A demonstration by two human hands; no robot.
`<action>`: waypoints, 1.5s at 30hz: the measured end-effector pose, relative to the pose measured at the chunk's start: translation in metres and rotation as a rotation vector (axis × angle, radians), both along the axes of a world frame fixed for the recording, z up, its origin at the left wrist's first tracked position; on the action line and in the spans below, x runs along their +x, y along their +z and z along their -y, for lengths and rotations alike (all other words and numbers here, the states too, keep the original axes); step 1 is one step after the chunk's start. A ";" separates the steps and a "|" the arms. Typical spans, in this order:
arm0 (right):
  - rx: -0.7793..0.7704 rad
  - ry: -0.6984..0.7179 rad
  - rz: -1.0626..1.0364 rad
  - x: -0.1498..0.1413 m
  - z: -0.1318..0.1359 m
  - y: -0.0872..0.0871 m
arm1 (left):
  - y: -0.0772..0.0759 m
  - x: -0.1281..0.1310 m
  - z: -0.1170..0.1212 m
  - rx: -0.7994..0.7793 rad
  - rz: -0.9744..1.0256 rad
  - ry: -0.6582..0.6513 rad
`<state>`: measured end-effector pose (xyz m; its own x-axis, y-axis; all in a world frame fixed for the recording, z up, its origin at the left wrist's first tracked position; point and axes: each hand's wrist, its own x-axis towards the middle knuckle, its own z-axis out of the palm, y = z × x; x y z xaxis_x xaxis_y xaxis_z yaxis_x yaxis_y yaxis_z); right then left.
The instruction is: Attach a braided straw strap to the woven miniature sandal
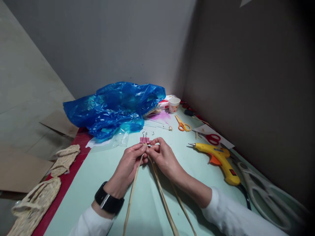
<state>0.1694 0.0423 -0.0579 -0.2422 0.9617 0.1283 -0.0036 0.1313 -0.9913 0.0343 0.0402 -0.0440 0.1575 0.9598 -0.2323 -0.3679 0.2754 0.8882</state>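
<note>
Both of my hands meet at the middle of the pale green table (103, 170). My left hand (128, 167), with a black watch on its wrist, pinches the top ends of several long tan straw strips (162, 196). My right hand (163, 157) pinches the same ends from the other side. A pink binder clip (144, 139) sits on the strips' ends just beyond my fingertips. The strips run back toward me under my wrists and fan apart.
A crumpled blue plastic bag (115, 108) lies behind the hands. To the right are orange scissors (182, 124), red scissors (211, 138), a yellow glue gun (220, 159), big white shears (263, 193) and a small paper cup (174, 105). Woven straw pieces (36, 200) lie left.
</note>
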 end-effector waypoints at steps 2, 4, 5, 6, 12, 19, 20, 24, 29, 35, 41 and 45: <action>0.026 0.007 0.067 0.003 0.000 0.003 | -0.001 -0.001 0.000 0.004 -0.025 0.017; 0.053 0.024 0.150 0.007 -0.001 0.010 | -0.001 -0.002 0.000 0.026 -0.055 0.039; 0.065 0.027 0.188 0.009 -0.002 0.013 | -0.002 -0.003 0.000 0.040 -0.073 0.052; 0.077 0.021 0.218 0.012 -0.004 0.017 | -0.002 -0.004 0.000 0.053 -0.094 0.066; 0.105 -0.005 0.166 0.023 -0.018 0.029 | 0.002 -0.001 0.004 0.058 -0.236 -0.008; 0.005 0.079 -0.018 0.024 -0.021 0.027 | 0.015 0.010 0.013 0.083 -0.351 -0.123; -0.013 0.108 -0.046 0.024 -0.022 0.027 | 0.017 0.011 0.014 0.093 -0.366 -0.121; -0.094 0.188 -0.166 0.028 -0.025 0.024 | 0.023 0.011 0.014 0.144 -0.418 -0.119; -0.149 0.207 -0.236 0.031 -0.030 0.017 | 0.022 0.008 0.013 0.149 -0.429 -0.131; -0.121 0.133 -0.261 0.030 -0.032 0.016 | 0.013 0.006 0.010 0.094 -0.396 -0.129; -0.082 0.149 -0.253 0.028 -0.030 0.017 | 0.007 0.001 0.010 0.060 -0.396 -0.112; -0.059 0.156 -0.246 0.026 -0.028 0.019 | 0.005 -0.001 0.010 0.055 -0.404 -0.098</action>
<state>0.1958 0.0702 -0.0387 -0.3567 0.9227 0.1464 -0.2600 0.0524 -0.9642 0.0334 0.0301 -0.0390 0.1554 0.9576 -0.2427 0.0388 0.2396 0.9701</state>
